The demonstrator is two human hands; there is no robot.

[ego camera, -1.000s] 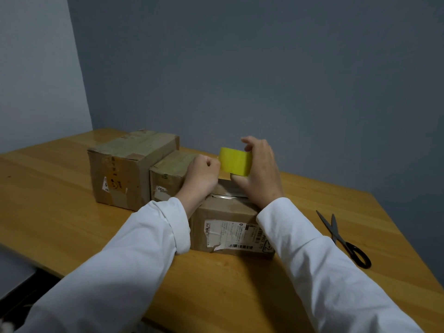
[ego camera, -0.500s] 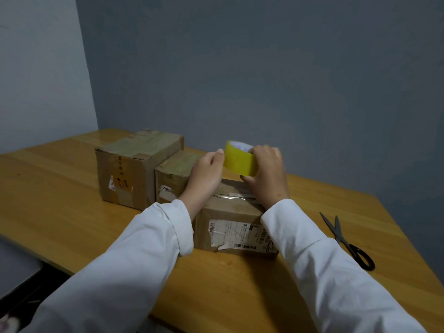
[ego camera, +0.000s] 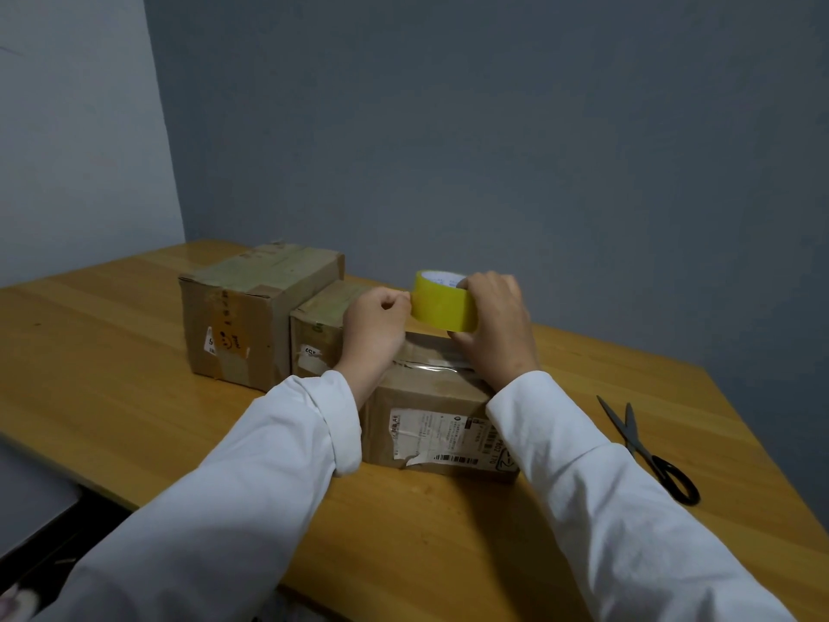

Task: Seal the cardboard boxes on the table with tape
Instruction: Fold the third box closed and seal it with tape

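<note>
A yellow tape roll point(ego camera: 442, 307) is gripped by the right hand point(ego camera: 495, 327) above the nearest cardboard box point(ego camera: 437, 413), its edge pinched by the left hand point(ego camera: 374, 325). Bare wooden worktop point(ego camera: 112, 379) is seen left; scissors point(ego camera: 646, 448) lie right, near the edge.

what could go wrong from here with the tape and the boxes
The left hand is picking at the edge of the yellow tape roll held by the right hand; the end may tear or restick. No hand steadies the front box, so pulling tape could shift it. The scissors lie to the right, with both hands occupied.
</note>
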